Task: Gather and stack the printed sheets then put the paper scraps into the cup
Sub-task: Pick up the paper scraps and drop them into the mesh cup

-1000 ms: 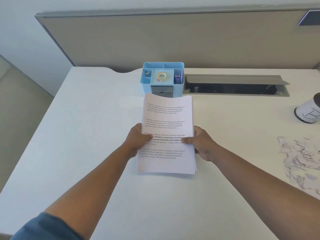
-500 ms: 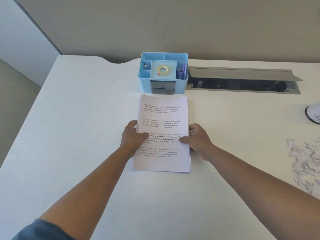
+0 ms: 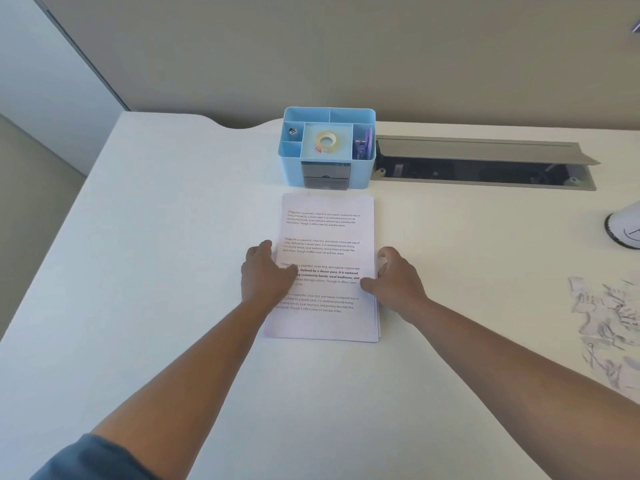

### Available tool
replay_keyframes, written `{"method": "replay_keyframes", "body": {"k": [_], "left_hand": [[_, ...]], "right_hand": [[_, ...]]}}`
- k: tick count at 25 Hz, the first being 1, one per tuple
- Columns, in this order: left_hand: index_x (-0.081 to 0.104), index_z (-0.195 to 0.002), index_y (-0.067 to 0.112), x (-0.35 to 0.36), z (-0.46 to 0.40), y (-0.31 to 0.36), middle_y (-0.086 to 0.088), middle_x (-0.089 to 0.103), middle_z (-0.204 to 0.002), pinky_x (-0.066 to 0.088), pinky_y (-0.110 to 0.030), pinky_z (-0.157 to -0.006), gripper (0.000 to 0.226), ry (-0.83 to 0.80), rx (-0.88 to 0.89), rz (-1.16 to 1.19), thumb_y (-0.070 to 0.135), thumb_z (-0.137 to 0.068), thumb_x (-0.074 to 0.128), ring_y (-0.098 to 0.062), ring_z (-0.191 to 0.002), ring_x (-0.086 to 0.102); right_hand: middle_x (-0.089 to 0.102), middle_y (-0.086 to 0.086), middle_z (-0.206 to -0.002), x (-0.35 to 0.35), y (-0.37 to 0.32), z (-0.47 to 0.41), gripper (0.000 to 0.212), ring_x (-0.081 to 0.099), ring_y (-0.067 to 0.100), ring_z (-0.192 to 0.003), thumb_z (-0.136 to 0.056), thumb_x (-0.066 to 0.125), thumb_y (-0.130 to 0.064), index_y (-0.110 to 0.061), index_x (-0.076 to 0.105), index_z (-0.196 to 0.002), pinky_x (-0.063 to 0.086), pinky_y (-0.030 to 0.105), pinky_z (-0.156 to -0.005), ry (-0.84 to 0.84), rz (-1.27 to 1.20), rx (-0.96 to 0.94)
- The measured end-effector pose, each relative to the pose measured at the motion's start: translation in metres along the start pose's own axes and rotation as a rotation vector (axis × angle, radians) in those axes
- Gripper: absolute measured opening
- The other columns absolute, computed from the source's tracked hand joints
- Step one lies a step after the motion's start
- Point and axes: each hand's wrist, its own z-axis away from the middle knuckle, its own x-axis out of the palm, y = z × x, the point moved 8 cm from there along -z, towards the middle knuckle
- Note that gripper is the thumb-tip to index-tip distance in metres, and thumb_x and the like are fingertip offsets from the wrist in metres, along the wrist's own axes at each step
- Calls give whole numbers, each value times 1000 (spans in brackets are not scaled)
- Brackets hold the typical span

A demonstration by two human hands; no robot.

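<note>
Have brought the stack of printed sheets (image 3: 325, 251) down since a second ago, from tilted up off the desk (image 3: 173, 271) to flat on it, and have drawn the head closer and lower over it. Lying now with long axis straight away from the body, far short edge just in front of the blue organizer (image 3: 329, 114), edges near enough square, a few lower sheets peeping out at the right. Bracketing it at mid-length from both sides: left hand (image 3: 265, 275) laid over the left long edge, thumb on the top page, fingers along the side, grip or mere rest impossible to tell; right hand (image 3: 394, 278) at the right long edge, fingers curled against it, thumb flat on the print, a light pinch. Stacking judged as good as finished; letting go likely next, then on to the scraps. Looking right for those: paper scraps (image 3: 609, 317) strewn at the right margin, well apart from the stack, level with the right forearm and far nearer that hand than the left. Beyond them, farther from the body and half cut off by the frame, the cup (image 3: 625, 226). Calls for a sideways reach with the right hand, the left crossing over the stack otherwise.
</note>
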Motion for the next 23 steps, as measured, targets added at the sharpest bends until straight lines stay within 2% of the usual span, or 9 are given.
{"method": "replay_keyframes", "body": {"k": [1, 3, 7, 13, 16, 19, 23], "left_hand": [[48, -142, 17, 1, 2, 2, -2, 48, -141, 42, -40, -97, 61, 14, 21, -75, 31, -87, 72, -30, -127, 49], [43, -149, 19, 3, 12, 18, 0, 44, -151, 37, -45, -106, 68, 62, 133, -183, 35, -89, 70, -31, -135, 43], [49, -147, 19, 25, 42, 70, 0, 49, -150, 37, -44, -108, 59, 40, 372, -183, 32, -93, 68, -30, -134, 46], [60, -138, 16, 101, 102, 154, 2, 59, -140, 44, -43, -108, 48, -68, 630, -156, 28, -93, 69, -25, -127, 56], [61, -136, 17, 146, 137, 200, 3, 59, -140, 43, -37, -106, 45, -130, 705, -162, 28, -94, 69, -22, -126, 56], [60, -139, 19, 196, 172, 244, 4, 56, -147, 37, -33, -112, 44, -165, 763, -208, 31, -97, 67, -20, -135, 51], [58, -143, 22, 261, 203, 285, 5, 48, -156, 32, -33, -118, 47, -212, 759, -245, 34, -98, 65, -16, -144, 43]], "right_hand": [[58, -1, -104, -3, 1, 3, 63, 62, 22, -92, -79, 75, -23, -21, 46, -135, 51, 36, -72, 8, 17, -13], [55, -1, -115, -15, 6, 13, 69, 59, 21, -96, -82, 74, -25, -22, 44, -144, 50, 34, -76, 41, 2, -28], [57, -3, -120, -52, 22, 39, 55, 61, 19, -97, -86, 70, -26, -25, 52, -137, 55, 38, -85, 144, -45, -65], [59, -7, -124, -132, 84, 84, 45, 61, 18, -105, -89, 68, -22, -22, 57, -133, 51, 38, -93, 270, -49, -112], [59, -6, -134, -181, 133, 103, 43, 58, 15, -115, -91, 67, -21, -21, 59, -134, 44, 30, -92, 339, -12, -124], [61, -4, -136, -235, 185, 118, 40, 56, 16, -125, -92, 66, -19, -18, 62, -132, 40, 26, -94, 392, 7, -141], [62, -6, -136, -298, 251, 127, 39, 57, 14, -123, -91, 67, -18, -19, 65, -129, 39, 23, -94, 407, -36, -134]]}}
